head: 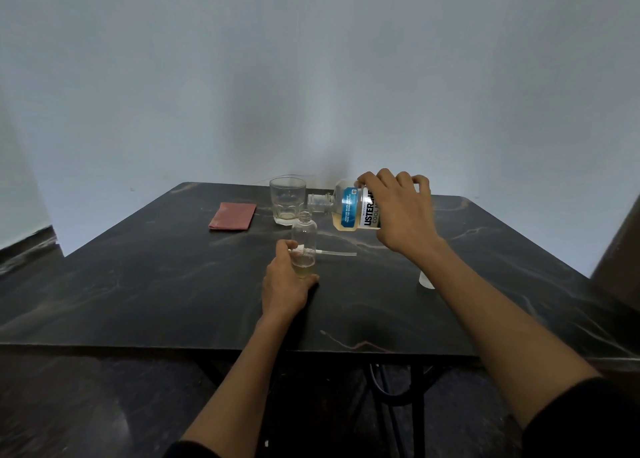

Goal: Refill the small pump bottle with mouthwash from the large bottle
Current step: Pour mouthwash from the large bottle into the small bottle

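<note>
The small clear bottle (304, 236) stands upright on the dark table (138, 284) with its neck open and a little yellowish liquid at the bottom. My left hand (285, 284) grips its lower part. My right hand (398, 211) grips the large mouthwash bottle (349, 208), tipped on its side above the table. Its uncapped mouth points left, just above and to the right of the small bottle's neck. Pale liquid lies in its lower side. The pump's white tube (337, 252) lies on the table behind the small bottle.
A drinking glass (287, 199) stands behind the small bottle. A folded reddish cloth (232, 216) lies at the far left. A white cap (426, 279) sits partly hidden under my right forearm. A pale wall rises behind the table.
</note>
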